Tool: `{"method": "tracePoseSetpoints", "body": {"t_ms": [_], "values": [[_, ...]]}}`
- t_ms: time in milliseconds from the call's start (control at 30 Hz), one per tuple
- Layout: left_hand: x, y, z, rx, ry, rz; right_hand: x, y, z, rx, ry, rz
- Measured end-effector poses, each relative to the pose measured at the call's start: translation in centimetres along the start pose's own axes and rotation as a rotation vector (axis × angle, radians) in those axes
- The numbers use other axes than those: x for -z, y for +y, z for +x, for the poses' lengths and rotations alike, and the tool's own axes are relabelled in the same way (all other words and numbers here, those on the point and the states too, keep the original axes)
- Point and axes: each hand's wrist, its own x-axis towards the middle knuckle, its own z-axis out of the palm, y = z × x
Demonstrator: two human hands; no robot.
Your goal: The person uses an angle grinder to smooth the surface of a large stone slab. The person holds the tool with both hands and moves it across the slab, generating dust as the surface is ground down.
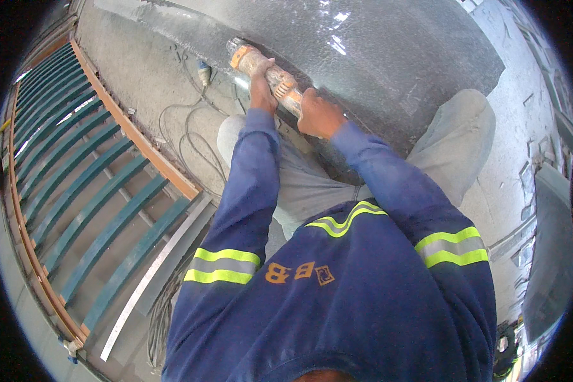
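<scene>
An orange, dust-coated hand power tool (270, 74) lies against the edge of a large dark polished stone slab (388, 51). My left hand (261, 89) grips the tool near its front, just behind the round head (237, 48). My right hand (316, 113) holds the rear of the tool's body. Both arms wear blue sleeves with yellow reflective bands. My knees in grey trousers sit under the slab's edge, one on each side.
A frame of green metal slats with an orange rim (76, 191) lies to the left. Loose cables (191, 127) trail across the dusty concrete floor. Stone offcuts and slabs (554, 242) stand at the right.
</scene>
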Motion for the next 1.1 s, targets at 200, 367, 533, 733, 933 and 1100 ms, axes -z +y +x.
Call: {"method": "tracePoseSetpoints", "body": {"t_ms": [200, 367, 533, 733, 933, 1100], "values": [[0.3, 0.3, 1.1, -0.014, 0.047, 0.01, -0.4, 0.0, 1.1, 0.027, 0.016, -0.04], [-0.4, 0.3, -0.4, 0.005, 0.045, -0.02, 0.5, -0.6, -0.4, 0.016, -0.004, -0.025], [-0.3, -0.1, -0.9, 0.014, 0.053, -0.026, 0.3, -0.2, -1.1, 0.008, 0.005, -0.052], [0.4, -0.4, -0.2, -0.005, 0.011, -0.007, -0.3, 0.1, -0.6, -0.007, 0.021, -0.041], [0.2, -0.1, 0.5, -0.019, 0.021, -0.004, -0.1, 0.2, 0.5, 0.007, -0.013, -0.002], [0.0, 0.2, 0.3, -0.004, 0.039, 0.016, 0.7, -0.7, -0.3, -0.013, -0.042, -0.024]]}}
